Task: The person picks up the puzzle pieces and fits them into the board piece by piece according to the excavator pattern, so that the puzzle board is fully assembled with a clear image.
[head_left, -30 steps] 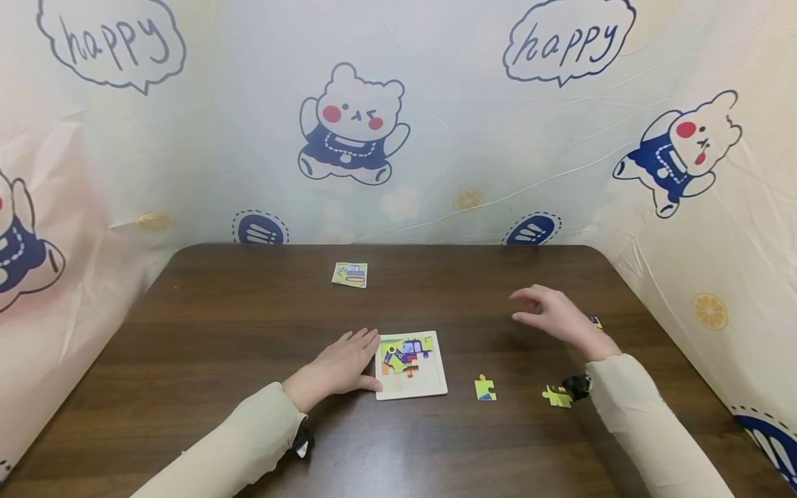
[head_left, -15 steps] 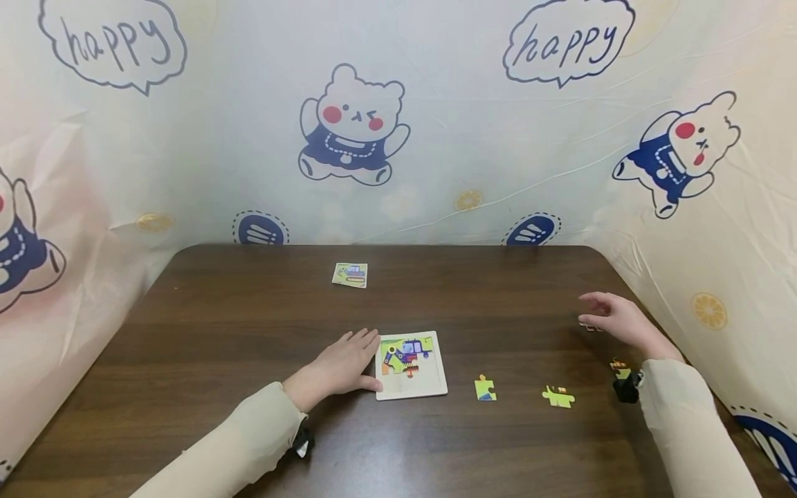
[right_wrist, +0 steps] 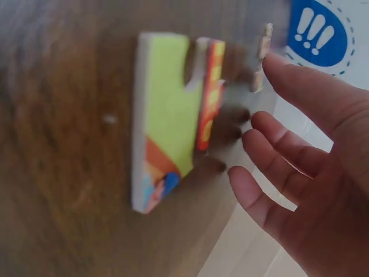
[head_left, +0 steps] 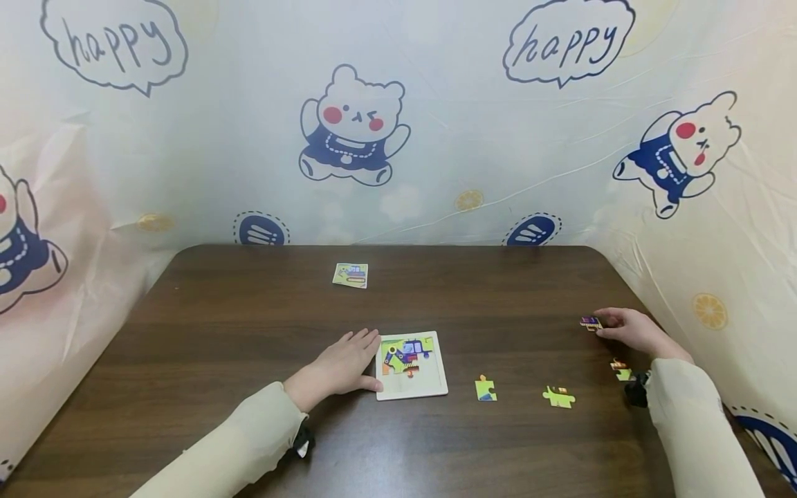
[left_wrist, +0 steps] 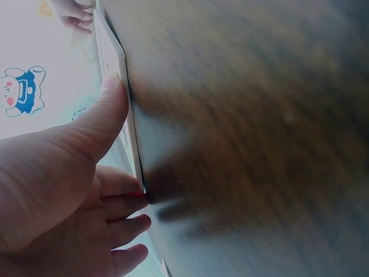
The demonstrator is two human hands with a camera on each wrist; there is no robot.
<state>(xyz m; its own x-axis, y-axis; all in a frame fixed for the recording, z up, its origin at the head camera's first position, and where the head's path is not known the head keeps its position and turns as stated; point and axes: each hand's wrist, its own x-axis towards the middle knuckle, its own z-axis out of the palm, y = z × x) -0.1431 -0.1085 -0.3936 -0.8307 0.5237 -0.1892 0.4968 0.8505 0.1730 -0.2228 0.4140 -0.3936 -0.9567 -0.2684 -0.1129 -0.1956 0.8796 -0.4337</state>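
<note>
My left hand [head_left: 341,362] lies beside the square white puzzle board [head_left: 429,395], fingers outstretched and fingertips at its left edge. In the left wrist view, its thumb [left_wrist: 106,109] rests on the board's rim. Joined pieces on the board form part of a picture with a purple-and-blue digger [head_left: 405,353]. Far to the right, my right hand [head_left: 638,333] pinches a purple puzzle piece [head_left: 589,324] at its right end, between thumb and finger. That piece appears edge-on in the right wrist view, at the thumb tip; the index finger is hidden there.
Loose puzzle pieces lie right of the board: a green one with a blue corner [head_left: 485,389], a wide green one [head_left: 558,398] and a green-orange one [head_left: 621,370] near the right wrist. A small picture card [head_left: 351,274] lies near the far edge of the brown table [head_left: 249,304].
My right hand has moved right, then come down onto the purple piece. Its arm has uncovered the wide green piece and the green-orange one. The left hand and board have stayed still.
</note>
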